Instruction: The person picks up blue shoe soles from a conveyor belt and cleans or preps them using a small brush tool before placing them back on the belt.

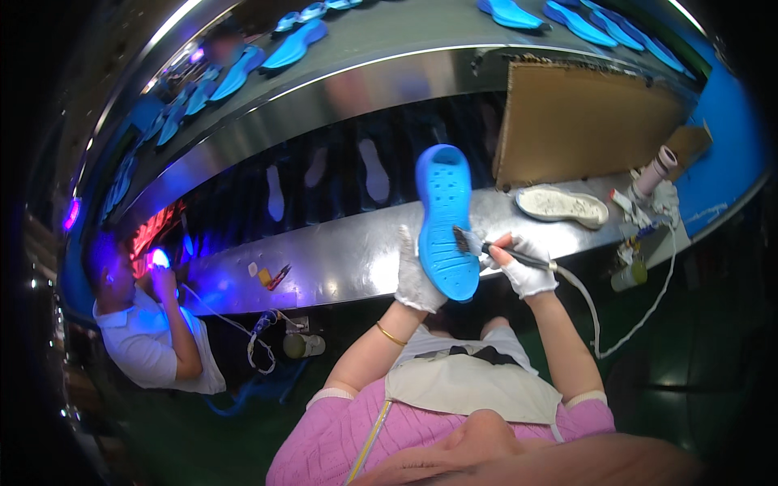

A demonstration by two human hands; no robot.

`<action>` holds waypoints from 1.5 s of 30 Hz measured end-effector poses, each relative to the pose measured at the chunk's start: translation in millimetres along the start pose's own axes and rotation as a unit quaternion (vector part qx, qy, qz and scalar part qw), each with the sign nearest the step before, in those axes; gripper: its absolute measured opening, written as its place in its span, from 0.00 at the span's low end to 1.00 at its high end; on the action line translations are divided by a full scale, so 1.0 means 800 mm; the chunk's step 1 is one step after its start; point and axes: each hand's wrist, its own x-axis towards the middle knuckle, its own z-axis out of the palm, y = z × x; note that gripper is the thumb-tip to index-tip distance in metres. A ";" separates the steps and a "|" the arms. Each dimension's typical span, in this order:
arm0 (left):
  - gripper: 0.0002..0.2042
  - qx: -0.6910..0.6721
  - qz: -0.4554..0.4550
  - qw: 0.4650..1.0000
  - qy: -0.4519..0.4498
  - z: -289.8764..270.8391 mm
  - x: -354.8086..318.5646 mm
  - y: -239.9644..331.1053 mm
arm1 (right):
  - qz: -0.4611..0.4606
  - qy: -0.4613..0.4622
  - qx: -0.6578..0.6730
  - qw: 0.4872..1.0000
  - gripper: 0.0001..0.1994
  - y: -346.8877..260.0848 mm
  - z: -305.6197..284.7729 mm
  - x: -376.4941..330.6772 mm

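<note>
A blue shoe sole (447,219) is held upright in front of me, its inner, grooved side toward me. My left hand (415,275), in a whitish glove, is closed on the sole's left edge. In my right hand (525,267), whose glove leaves some fingertips bare, is a dark-handled brush (519,257). The bristles touch the lower right part of the sole. A pale hose (583,301) runs from the end of the brush handle. To the right, a whitish sole (562,206) lies on the metal bench (340,263).
Beyond the bench, a conveyor belt (389,36) carries several blue soles. A cardboard sheet (592,121) leans at the right, near a pale pink bottle (655,170). At the left, a co-worker (154,332) holds a glowing light. A green-and-white canister (303,346) hangs below the bench edge.
</note>
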 end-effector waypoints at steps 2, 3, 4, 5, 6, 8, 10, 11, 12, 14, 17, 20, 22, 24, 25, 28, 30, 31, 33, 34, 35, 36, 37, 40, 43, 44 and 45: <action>0.41 -0.005 0.021 1.000 -0.012 -0.016 0.002 -0.001 | -0.056 -0.010 -0.005 0.998 0.04 0.003 0.015 -0.017; 0.40 0.034 -0.001 0.999 -0.010 -0.027 0.008 0.000 | -0.078 -0.031 -0.019 0.996 0.04 0.008 0.019 -0.026; 0.39 0.073 -0.022 0.997 -0.004 -0.025 0.011 0.001 | -0.102 -0.063 -0.089 0.989 0.05 0.014 0.023 -0.032; 0.40 0.083 -0.021 0.996 -0.024 -0.020 0.011 -0.002 | -0.104 -0.067 -0.087 0.989 0.05 0.014 0.025 -0.032; 0.40 0.061 -0.018 0.997 -0.044 -0.022 0.009 -0.002 | -0.053 -0.081 -0.016 0.995 0.04 0.013 0.029 -0.035; 0.40 0.038 -0.015 0.997 -0.060 -0.024 0.004 0.001 | 0.141 -0.053 0.081 0.985 0.05 -0.002 0.030 -0.030; 0.39 0.048 0.026 0.998 -0.031 -0.016 0.004 0.002 | 0.097 0.006 0.044 0.994 0.05 0.016 0.020 -0.020; 0.39 0.051 0.038 0.998 -0.020 -0.012 0.003 0.002 | 0.059 0.027 -0.021 0.998 0.04 0.019 0.018 -0.022; 0.39 0.033 0.052 0.998 -0.014 -0.008 0.006 0.003 | -0.017 0.036 -0.034 0.999 0.03 0.023 0.029 -0.028; 0.37 0.027 0.070 0.997 -0.003 -0.005 0.016 0.006 | -0.050 -0.021 0.030 0.998 0.04 0.009 0.048 -0.033; 0.37 0.045 0.083 0.995 -0.009 -0.014 0.015 0.017 | 0.121 -0.073 0.134 0.981 0.03 0.006 0.051 -0.026; 0.36 0.027 0.079 0.997 -0.007 -0.014 0.017 0.028 | 0.129 -0.002 0.141 0.982 0.03 0.007 0.037 -0.015; 0.37 0.044 0.074 0.996 -0.013 -0.007 0.018 0.029 | 0.062 -0.020 0.087 0.994 0.03 0.009 0.040 -0.024; 0.38 0.069 0.078 0.994 -0.015 -0.010 0.024 0.033 | -0.018 -0.067 0.008 0.998 0.03 0.006 0.045 -0.031; 0.38 0.069 0.078 0.994 -0.013 -0.009 0.023 0.033 | -0.012 -0.080 0.029 0.996 0.03 0.000 0.051 -0.034; 0.39 0.071 0.071 0.994 -0.031 0.001 0.023 0.031 | 0.139 -0.068 0.093 0.984 0.02 0.001 0.040 -0.016; 0.40 0.085 0.068 0.994 -0.027 0.009 0.023 0.031 | 0.061 -0.028 0.043 0.997 0.02 -0.005 0.039 -0.015; 0.40 0.098 0.067 0.993 -0.025 0.011 0.023 0.033 | 0.038 -0.047 0.007 0.998 0.02 -0.008 0.037 -0.015; 0.40 0.088 0.054 0.994 -0.029 0.006 0.028 0.044 | 0.002 -0.102 -0.064 0.993 0.03 -0.009 0.037 -0.019; 0.40 0.084 0.042 0.995 -0.038 0.004 0.030 0.049 | -0.047 -0.100 -0.054 0.992 0.03 0.003 0.038 -0.023; 0.40 0.079 0.029 0.995 -0.047 0.001 0.031 0.053 | -0.073 -0.107 -0.038 0.991 0.02 0.005 0.039 -0.027; 0.40 0.085 0.027 0.995 -0.034 0.001 0.030 0.055 | 0.021 -0.117 0.007 0.993 0.03 0.004 0.039 -0.030; 0.40 0.084 0.027 0.996 -0.033 0.002 0.029 0.055 | 0.115 -0.126 0.051 0.984 0.04 0.001 0.037 -0.032; 0.40 0.102 0.016 0.995 -0.016 0.010 0.027 0.056 | 0.145 -0.116 0.181 0.966 0.04 -0.007 0.031 -0.030; 0.37 0.116 -0.028 0.993 -0.018 0.012 0.026 0.060 | 0.027 -0.090 0.043 0.995 0.06 -0.018 0.032 -0.018; 0.35 0.131 -0.033 0.991 0.008 0.012 0.027 0.060 | -0.074 -0.086 0.009 0.994 0.07 -0.016 0.037 -0.012; 0.32 0.146 -0.036 0.988 0.033 0.013 0.029 0.062 | -0.075 -0.086 0.009 0.993 0.07 -0.019 0.035 -0.006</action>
